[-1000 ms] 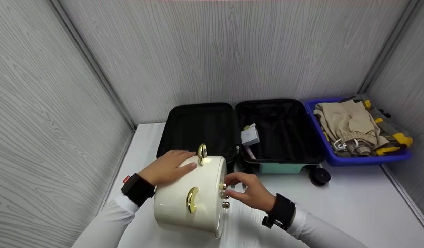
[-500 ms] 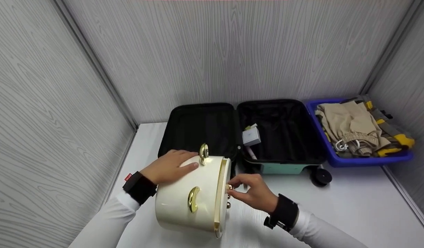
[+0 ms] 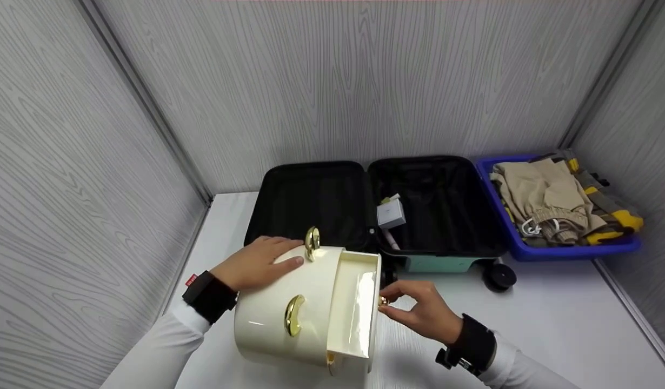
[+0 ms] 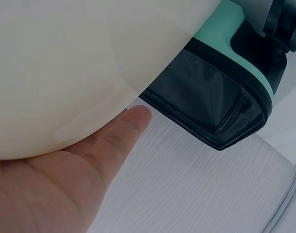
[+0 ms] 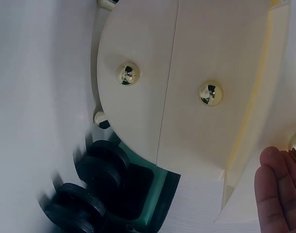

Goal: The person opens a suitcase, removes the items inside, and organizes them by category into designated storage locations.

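Note:
A cream storage box (image 3: 267,319) with curved gold handles (image 3: 294,316) stands at the front of the table. Its top drawer (image 3: 353,308) juts out to the right, showing a glossy cream inside. Between thumb and fingertips, my right hand (image 3: 427,310) pinches that drawer's round gold knob (image 3: 384,301). In the right wrist view, a middle knob (image 5: 210,92) and another gold knob (image 5: 128,74) sit on the lower drawer fronts. My left hand (image 3: 262,265) rests with extended fingers against the box's curved upper side. The left wrist view has this hand (image 4: 55,189) along the cream surface.
Behind the box lies an unfolded suitcase (image 3: 446,210) with black lining, a small white box (image 3: 391,213) in its right half. Its wheel (image 3: 499,276) sticks out in front. A blue basket (image 3: 570,253) with folded beige shorts (image 3: 546,189) stands at the right, beside the wall.
My right thumb and fingers have taken the knob and moved right, drawing the top drawer out of the box. My left hand has stayed on the box.

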The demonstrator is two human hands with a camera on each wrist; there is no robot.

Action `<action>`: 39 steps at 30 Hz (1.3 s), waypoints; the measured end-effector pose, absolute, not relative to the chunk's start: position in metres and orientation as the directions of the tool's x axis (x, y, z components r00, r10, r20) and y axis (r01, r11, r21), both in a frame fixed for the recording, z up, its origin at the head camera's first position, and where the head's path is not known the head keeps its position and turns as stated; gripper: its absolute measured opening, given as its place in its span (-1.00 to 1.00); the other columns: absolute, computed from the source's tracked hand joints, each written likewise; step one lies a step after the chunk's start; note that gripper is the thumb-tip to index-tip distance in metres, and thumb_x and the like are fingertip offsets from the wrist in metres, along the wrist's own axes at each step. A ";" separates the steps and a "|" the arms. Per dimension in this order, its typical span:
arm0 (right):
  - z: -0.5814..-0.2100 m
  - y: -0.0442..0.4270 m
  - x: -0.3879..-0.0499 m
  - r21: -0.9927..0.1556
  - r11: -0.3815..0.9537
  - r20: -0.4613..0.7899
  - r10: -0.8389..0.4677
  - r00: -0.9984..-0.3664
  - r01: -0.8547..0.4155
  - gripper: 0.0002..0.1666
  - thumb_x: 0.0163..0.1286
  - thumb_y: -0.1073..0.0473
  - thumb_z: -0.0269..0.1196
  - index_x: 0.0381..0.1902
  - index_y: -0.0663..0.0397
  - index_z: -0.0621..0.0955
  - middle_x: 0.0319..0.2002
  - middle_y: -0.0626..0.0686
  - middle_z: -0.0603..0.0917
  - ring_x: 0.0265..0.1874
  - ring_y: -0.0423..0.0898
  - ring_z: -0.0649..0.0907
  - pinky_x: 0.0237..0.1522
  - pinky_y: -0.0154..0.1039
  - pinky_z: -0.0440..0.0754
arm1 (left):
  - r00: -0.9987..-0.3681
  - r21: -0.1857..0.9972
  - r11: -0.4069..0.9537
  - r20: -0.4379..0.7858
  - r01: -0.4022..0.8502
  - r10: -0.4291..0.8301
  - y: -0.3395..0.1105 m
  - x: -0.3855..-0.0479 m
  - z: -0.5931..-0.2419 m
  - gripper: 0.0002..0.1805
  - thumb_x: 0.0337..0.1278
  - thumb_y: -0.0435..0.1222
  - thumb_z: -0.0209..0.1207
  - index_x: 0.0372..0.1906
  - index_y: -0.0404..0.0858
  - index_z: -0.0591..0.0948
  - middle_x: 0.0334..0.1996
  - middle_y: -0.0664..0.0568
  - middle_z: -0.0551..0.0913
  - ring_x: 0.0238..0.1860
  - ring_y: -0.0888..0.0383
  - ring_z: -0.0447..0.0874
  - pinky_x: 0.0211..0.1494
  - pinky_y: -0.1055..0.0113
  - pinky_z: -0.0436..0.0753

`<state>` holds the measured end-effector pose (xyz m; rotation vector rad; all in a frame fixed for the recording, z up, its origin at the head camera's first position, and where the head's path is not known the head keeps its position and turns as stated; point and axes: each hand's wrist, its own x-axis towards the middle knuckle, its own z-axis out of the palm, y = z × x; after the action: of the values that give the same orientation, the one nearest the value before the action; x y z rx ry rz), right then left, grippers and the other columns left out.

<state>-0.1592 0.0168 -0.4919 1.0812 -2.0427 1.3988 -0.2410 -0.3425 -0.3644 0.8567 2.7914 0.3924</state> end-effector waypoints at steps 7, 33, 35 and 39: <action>-0.492 0.027 -0.166 -0.557 0.165 0.727 -0.377 -0.574 -0.814 -0.56 0.18 0.43 0.61 0.02 0.09 0.77 -0.19 0.06 0.86 -0.25 -0.05 0.81 -0.08 -0.32 0.77 | -0.816 0.307 0.795 -0.088 0.524 0.572 -0.343 -0.239 -0.366 -0.29 0.68 0.24 -0.05 0.61 -0.10 0.49 0.53 -0.14 0.55 0.58 -0.30 0.40 0.64 -0.26 0.35; -0.481 0.079 -0.401 -0.450 0.843 0.127 -0.266 -0.956 -0.294 -0.42 0.42 0.10 0.50 0.24 0.37 0.67 0.14 0.41 0.75 0.08 0.35 0.76 0.17 0.27 0.69 | -0.833 0.305 0.812 -0.090 0.498 0.545 -0.345 -0.233 -0.367 -0.26 0.66 0.28 -0.08 0.61 -0.07 0.49 0.53 -0.15 0.55 0.59 -0.28 0.39 0.64 -0.25 0.36; -0.485 0.079 -0.407 -0.407 0.862 0.098 -0.286 -0.953 -0.301 -0.40 0.36 0.16 0.52 0.25 0.38 0.66 0.14 0.42 0.74 0.09 0.36 0.74 0.18 0.28 0.68 | -0.831 0.303 0.809 -0.085 0.504 0.550 -0.343 -0.234 -0.366 -0.25 0.66 0.29 -0.08 0.61 -0.07 0.48 0.53 -0.15 0.55 0.58 -0.28 0.40 0.64 -0.24 0.37; -0.493 0.075 -0.417 -0.305 0.889 0.077 -0.333 -0.940 -0.341 -0.32 0.27 0.20 0.53 0.29 0.38 0.62 0.13 0.43 0.71 0.08 0.39 0.73 0.14 0.30 0.70 | -0.832 0.297 0.810 -0.081 0.505 0.548 -0.344 -0.235 -0.366 -0.25 0.66 0.28 -0.07 0.61 -0.09 0.49 0.52 -0.15 0.56 0.57 -0.29 0.40 0.63 -0.24 0.38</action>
<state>-0.4170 0.0749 -0.4932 0.5410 -3.0312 0.4964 -0.2351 -0.3436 -0.3658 0.8302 2.8323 0.3965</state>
